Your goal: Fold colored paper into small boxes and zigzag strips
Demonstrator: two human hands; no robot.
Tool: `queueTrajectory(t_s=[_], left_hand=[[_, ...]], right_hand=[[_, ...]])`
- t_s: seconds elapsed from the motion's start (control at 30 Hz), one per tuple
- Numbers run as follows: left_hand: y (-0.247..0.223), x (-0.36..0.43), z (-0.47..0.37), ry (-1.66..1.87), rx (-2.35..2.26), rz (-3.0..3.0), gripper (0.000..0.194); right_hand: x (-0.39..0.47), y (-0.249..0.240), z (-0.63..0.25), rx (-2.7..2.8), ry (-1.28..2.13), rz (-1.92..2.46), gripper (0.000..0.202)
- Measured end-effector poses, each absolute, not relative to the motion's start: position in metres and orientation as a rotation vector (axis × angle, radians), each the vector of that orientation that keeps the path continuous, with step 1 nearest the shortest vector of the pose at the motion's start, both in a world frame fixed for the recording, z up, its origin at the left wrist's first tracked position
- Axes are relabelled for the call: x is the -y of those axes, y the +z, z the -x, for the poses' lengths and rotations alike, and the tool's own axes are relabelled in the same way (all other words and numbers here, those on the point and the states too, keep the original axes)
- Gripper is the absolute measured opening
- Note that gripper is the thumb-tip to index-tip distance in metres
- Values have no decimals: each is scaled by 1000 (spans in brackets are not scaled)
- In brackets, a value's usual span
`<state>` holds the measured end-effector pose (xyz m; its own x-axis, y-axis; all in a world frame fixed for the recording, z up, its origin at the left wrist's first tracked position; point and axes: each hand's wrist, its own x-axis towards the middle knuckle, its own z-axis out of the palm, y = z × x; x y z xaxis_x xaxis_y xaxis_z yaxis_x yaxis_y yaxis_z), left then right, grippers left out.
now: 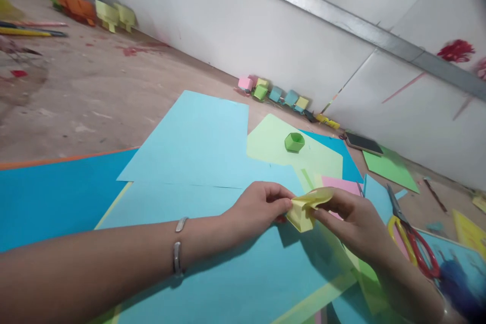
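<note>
Between both hands is a small yellow folded paper box [301,216], held just above light blue paper. My left hand [261,205] pinches its left edge between thumb and fingers. On the other side, my right hand [347,215] grips the raised yellow flap, which bends over toward the right. Some of the fingertips are hidden behind the paper. A green folded paper cup [294,142] stands beyond the hands on a pale green sheet [266,136].
Scissors [408,235] with red and yellow handles lie right of my right hand. Several small coloured paper boxes [276,93] line the wall, near a dark phone-like slab [363,144]. Light blue sheets [197,136] cover the middle. Orange and yellow paper pieces [76,5] stand far left.
</note>
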<state>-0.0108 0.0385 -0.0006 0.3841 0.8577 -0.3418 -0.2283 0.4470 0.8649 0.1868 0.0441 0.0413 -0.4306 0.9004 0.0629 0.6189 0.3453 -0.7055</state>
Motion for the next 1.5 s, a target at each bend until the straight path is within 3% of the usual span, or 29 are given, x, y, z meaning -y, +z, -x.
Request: queueTrajectory(t_s=[0.23,0.33,0.53,1.4,1.5], left_hand=[[-2,-39,14,789,-1068,-1285,19],[-2,-36,14,791,-1068,-1433,15],[-4,-35,16,795,-1095,-1712,19],[-7,-35,8,816,-1166,-1633,15],[-5,-34,8,818,-1149,-1585,21]], right_hand=[[-32,35,-171,2161,613,1383,12],[-30,30,-170,2183,528,1352,11],[-29,22,-167,2164,559,1358,7],[-49,16,-161,2245,717,1695,13],[-50,14,-161,2241,750,1666,12]])
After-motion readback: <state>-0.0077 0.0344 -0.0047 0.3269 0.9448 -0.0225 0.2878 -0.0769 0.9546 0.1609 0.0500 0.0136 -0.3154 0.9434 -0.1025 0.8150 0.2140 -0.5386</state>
